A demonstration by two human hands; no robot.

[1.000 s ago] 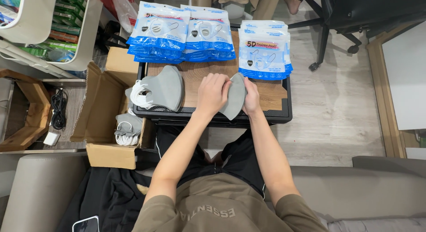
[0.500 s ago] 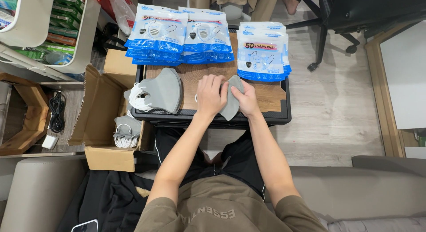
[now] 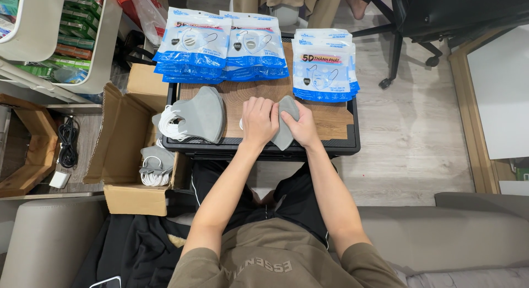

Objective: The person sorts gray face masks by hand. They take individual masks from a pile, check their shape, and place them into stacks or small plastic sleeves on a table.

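Head view: a grey face mask [image 3: 285, 123] is pinched between the fingers of the left hand [image 3: 259, 121] and right hand [image 3: 305, 128], above the desk [image 3: 330, 118], near a mask stack [image 3: 198, 114].

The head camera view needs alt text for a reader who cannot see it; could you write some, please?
Seen from above, a seated person's left hand and right hand press a grey face mask on a small wooden table. A stack of grey masks lies left; blue packets line the far edge.
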